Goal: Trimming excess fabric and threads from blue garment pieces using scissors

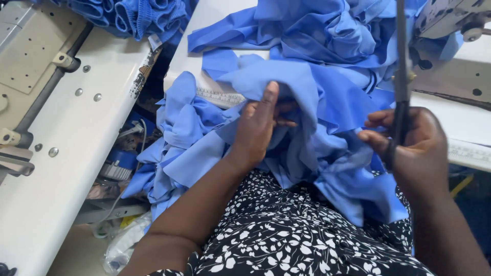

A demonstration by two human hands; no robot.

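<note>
A heap of blue fabric lies across my lap and the white sewing table. My left hand grips a fold of this blue fabric near the middle of the heap, thumb pointing up. My right hand is closed around the handles of a pair of dark scissors, whose blades point straight up toward the top of the view. The scissors are apart from the cloth held by the left hand. A white measuring tape pokes out from under the fabric.
A second white machine table stands at the left, with a gap between the tables holding wires and clutter. A sewing machine head sits at the top right. More blue fabric is piled at the top left.
</note>
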